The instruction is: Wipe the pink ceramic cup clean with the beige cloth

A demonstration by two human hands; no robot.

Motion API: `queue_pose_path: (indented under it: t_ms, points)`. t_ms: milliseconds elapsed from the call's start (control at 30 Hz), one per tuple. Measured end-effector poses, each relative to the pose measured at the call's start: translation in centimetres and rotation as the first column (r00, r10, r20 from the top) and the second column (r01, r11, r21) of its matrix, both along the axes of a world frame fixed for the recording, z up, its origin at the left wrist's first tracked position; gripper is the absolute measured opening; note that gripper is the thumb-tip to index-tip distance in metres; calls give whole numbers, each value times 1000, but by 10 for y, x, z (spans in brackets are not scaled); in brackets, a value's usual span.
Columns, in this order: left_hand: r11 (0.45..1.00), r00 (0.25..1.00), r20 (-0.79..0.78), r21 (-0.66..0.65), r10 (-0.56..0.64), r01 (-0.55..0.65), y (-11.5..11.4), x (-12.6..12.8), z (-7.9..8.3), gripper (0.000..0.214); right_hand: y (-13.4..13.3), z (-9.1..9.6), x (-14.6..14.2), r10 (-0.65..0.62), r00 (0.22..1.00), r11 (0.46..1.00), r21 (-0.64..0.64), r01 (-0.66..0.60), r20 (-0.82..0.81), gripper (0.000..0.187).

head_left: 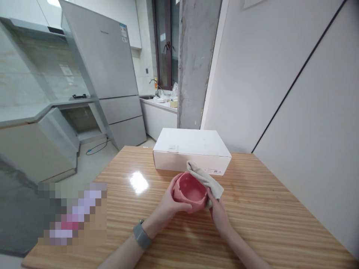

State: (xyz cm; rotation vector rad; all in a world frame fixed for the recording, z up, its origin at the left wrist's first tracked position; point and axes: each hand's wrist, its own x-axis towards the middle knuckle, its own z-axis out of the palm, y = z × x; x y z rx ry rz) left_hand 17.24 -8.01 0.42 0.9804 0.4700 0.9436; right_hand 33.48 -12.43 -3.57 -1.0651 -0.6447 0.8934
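Pink ceramic bowl (190,194) sits gripped in my left hand (171,198), curled round its side, mid-table on the wooden table (252,224), just before the white cardboard box (190,147); my right hand (217,213) closes a beige cloth (206,180) against its rim.

We wear a wide matte grey band (142,235) around our left wrist, just behind the left hand (169,198); our sleeveless-looking right forearm (238,249) shows bare skin, without any band.
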Motion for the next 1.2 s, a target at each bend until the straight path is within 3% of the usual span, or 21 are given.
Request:
queue_pose_path:
  t_ms: [133, 233, 367, 633, 833, 967, 1200]
  points:
    - [996, 996, -25, 23, 86, -85, -3, 1, -3, 108, -3, -4, -7, 33, 999, 999, -36, -32, 16, 50]
    - [999, 997, 69, -33, -16, 18, -3, -2, -7, 104, -4, -3, -7, 18, 999, 999, -32, -17, 31, 49]
    - [964, 969, 189, -185, -159, 194, -1, -7, -10, 77, 0, 0, 1, -43, 999, 999, -26, 43, 0, 47]
    - [961, 962, 133, -113, -236, 252, -1, -9, -4, 87, 6, 5, 9, -16, 999, 999, 38, 18, -34, 50]
    - [961, 971, 71, -143, -229, 238, 0, -11, -7, 91, 5, 12, 9, 48, 997, 998, 41, -46, -55, 45]
    - [966, 968, 89, -88, -235, 243, -1, -9, -5, 90, 5, 15, 7, 91, 991, 996, 10, -90, -103, 42]
    - [998, 998, -5, -6, -55, 55, -2, -3, 2, 93, 8, 6, 9, 56, 995, 998, 10, -56, -88, 48]
